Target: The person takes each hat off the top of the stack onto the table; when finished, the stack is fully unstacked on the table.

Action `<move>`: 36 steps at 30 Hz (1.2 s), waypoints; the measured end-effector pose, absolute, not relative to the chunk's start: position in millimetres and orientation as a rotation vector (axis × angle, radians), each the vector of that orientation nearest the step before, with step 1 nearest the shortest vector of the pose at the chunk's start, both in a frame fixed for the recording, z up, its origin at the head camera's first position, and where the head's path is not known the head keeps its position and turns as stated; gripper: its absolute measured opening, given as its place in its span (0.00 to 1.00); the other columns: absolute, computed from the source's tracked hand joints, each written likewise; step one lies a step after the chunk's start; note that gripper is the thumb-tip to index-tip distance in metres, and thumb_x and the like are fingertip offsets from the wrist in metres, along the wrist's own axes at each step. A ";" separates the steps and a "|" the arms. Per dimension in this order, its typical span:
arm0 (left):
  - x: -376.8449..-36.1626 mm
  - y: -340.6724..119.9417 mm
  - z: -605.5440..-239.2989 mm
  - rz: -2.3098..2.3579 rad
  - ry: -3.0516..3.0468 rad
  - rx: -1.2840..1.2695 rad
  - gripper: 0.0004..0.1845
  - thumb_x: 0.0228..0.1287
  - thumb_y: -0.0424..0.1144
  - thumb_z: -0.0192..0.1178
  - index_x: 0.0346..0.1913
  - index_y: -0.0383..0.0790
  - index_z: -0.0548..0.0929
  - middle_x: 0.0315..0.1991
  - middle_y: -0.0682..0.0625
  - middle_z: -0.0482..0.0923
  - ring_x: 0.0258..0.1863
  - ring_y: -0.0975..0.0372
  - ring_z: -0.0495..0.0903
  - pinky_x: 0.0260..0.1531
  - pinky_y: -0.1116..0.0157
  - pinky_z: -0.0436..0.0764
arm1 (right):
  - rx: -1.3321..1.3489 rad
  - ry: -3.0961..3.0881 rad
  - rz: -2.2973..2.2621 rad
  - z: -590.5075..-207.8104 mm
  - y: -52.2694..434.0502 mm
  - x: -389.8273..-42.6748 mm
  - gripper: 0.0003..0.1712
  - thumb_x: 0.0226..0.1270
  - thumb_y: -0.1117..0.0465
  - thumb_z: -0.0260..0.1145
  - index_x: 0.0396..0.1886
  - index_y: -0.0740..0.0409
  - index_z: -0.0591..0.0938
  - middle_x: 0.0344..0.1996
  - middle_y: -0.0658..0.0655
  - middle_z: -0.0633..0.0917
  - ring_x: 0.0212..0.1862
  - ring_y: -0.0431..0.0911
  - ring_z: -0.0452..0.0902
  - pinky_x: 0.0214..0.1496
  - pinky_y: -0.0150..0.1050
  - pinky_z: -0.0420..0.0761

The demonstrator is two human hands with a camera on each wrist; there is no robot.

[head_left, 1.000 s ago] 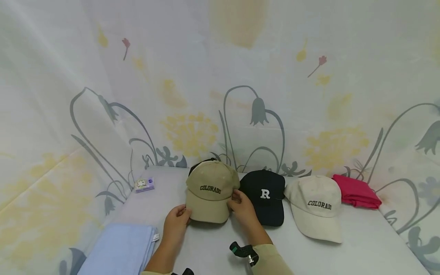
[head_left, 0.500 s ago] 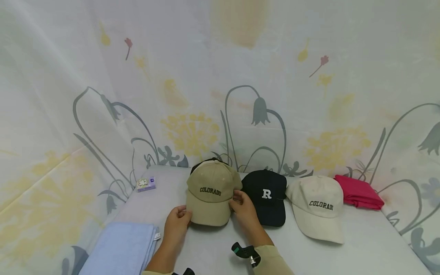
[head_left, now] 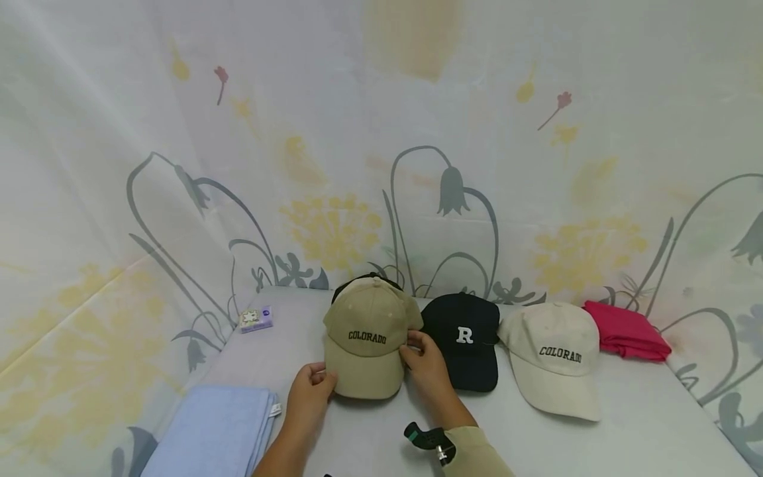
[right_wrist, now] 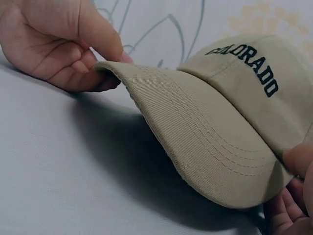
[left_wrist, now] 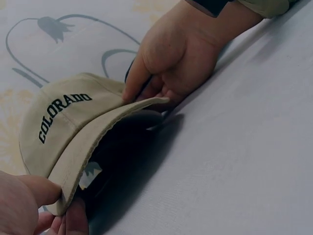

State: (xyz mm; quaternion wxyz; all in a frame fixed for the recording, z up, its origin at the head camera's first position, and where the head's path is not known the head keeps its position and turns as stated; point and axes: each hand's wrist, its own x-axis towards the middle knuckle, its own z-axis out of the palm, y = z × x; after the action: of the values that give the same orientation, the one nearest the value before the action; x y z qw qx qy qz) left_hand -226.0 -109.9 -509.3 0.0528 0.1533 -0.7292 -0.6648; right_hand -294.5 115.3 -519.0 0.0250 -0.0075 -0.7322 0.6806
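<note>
A tan baseball cap (head_left: 365,374) with COLORADO stitched on its front is between my two hands, brim toward me. At the brim's left edge, my left hand (head_left: 310,397) pinches it between thumb on top and fingers below. My right hand (head_left: 430,371) grips the opposite side, where brim meets crown; its thumb shows on the cap in the right wrist view. The brim (right_wrist: 195,142) arches over the sheet, casting a shadow beneath. A dark edge of another cap (head_left: 381,277) peeks out behind the tan crown, mostly hidden.
Right of the tan cap sit a black cap (head_left: 471,368) with a white R and a cream COLORADO cap (head_left: 551,391). A folded red cloth (head_left: 632,334) lies beyond them. On the left are a small purple packet (head_left: 256,319) and a folded blue towel (head_left: 205,430). Patterned fabric hangs behind.
The tan cap has come slightly toward me, its brim lower in the head view. My left hand has moved down with it, and both hands keep their hold. The other caps stay put.
</note>
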 end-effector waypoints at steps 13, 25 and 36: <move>-205.3 -112.0 -507.9 -1.976 -2.303 0.428 0.23 0.71 0.36 0.65 0.62 0.27 0.74 0.46 0.41 0.79 0.43 0.59 0.79 0.39 0.70 0.82 | -0.062 -2.295 2.063 -516.8 119.8 -277.0 0.20 0.75 0.61 0.68 0.62 0.64 0.78 0.59 0.64 0.81 0.50 0.49 0.77 0.47 0.36 0.81; -187.1 -105.6 -500.4 -1.977 -2.368 0.395 0.23 0.72 0.36 0.66 0.61 0.27 0.73 0.47 0.41 0.78 0.44 0.58 0.79 0.41 0.67 0.84 | -0.070 -2.290 2.063 -506.5 128.3 -250.3 0.20 0.76 0.59 0.68 0.61 0.63 0.77 0.58 0.63 0.80 0.45 0.47 0.75 0.43 0.36 0.79; -181.3 -102.5 -501.5 -1.884 -2.498 0.355 0.24 0.70 0.40 0.68 0.60 0.29 0.75 0.42 0.45 0.80 0.39 0.60 0.80 0.39 0.63 0.80 | -0.103 -2.305 1.989 -503.2 140.5 -236.3 0.20 0.74 0.59 0.70 0.60 0.61 0.78 0.58 0.62 0.82 0.48 0.47 0.79 0.46 0.36 0.81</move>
State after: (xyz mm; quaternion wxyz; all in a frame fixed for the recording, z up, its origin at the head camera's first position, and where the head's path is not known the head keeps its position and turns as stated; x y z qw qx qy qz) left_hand -181.3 -102.5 -501.5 -0.0035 0.1126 -0.7933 -0.5984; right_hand -236.3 140.5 -503.2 0.0478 -0.0337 -0.7558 0.6521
